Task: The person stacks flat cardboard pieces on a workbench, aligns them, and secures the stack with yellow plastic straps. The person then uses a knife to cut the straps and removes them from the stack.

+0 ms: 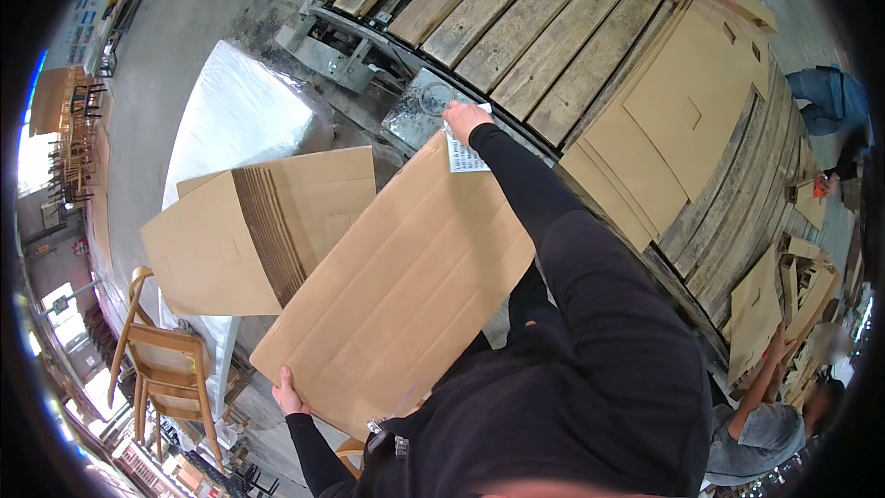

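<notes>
A long brown cardboard box lies at a slant in front of my body, its broad flat side facing up. My left hand grips its near left edge, thumb on top and the other fingers hidden below. At the far right corner, my right hand is closed on the box's end, right by a white printed label. That label lies partly under my right wrist. Just left of the box, a stack of folded cardboard with dark layered edges rests on a white plastic-wrapped bundle.
Slatted wooden pallets run along the far and right side, with flat cut cardboard sheets on them. A wooden chair stands at lower left. Co-workers handle cardboard at the right, one in a grey shirt.
</notes>
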The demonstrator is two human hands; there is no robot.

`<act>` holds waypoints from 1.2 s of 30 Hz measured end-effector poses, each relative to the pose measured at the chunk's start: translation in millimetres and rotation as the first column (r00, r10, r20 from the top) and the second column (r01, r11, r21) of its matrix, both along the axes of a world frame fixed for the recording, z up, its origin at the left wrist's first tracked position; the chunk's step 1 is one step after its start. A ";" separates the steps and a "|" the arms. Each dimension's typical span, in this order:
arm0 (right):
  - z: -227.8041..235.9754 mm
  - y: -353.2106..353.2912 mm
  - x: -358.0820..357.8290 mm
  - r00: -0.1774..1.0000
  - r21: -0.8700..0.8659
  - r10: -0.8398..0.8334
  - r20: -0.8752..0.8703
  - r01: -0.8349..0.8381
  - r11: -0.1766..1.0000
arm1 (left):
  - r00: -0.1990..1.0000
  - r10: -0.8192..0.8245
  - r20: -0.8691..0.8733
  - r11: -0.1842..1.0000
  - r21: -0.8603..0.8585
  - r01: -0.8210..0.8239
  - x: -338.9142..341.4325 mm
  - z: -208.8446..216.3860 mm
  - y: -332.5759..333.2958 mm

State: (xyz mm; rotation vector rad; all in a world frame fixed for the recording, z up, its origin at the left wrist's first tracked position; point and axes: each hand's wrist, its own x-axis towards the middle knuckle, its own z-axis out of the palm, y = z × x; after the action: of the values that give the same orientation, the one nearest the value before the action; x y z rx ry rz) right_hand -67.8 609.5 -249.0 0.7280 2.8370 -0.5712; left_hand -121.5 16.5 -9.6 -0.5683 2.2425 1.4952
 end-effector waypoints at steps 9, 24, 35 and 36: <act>28.6 4.6 -1.4 0.974 -0.109 0.155 0.167 -0.138 0.984 | 1.000 -0.007 -0.019 1.000 -0.029 0.006 -8.2 -15.5 -17.8; -3.1 -21.3 27.0 0.975 -0.355 0.162 0.154 -0.099 0.930 | 0.997 0.076 -0.025 0.996 0.039 -0.075 -6.1 -23.4 -13.9; -74.2 -161.6 318.2 -0.027 -0.918 -0.998 0.057 0.393 -0.063 | 0.999 0.032 -0.025 0.998 -0.052 -0.034 -42.3 -31.4 -4.3; -78.6 -187.6 322.9 -0.179 -0.876 -0.969 0.173 0.422 -0.234 | 0.999 0.017 -0.028 0.998 -0.053 -0.018 -47.5 -33.1 -4.0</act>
State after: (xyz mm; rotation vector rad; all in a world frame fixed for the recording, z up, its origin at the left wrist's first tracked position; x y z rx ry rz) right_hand 255.1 421.9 -327.6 2.7168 1.0898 -2.4415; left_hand -169.0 12.4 -42.7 -0.5883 2.3106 1.4636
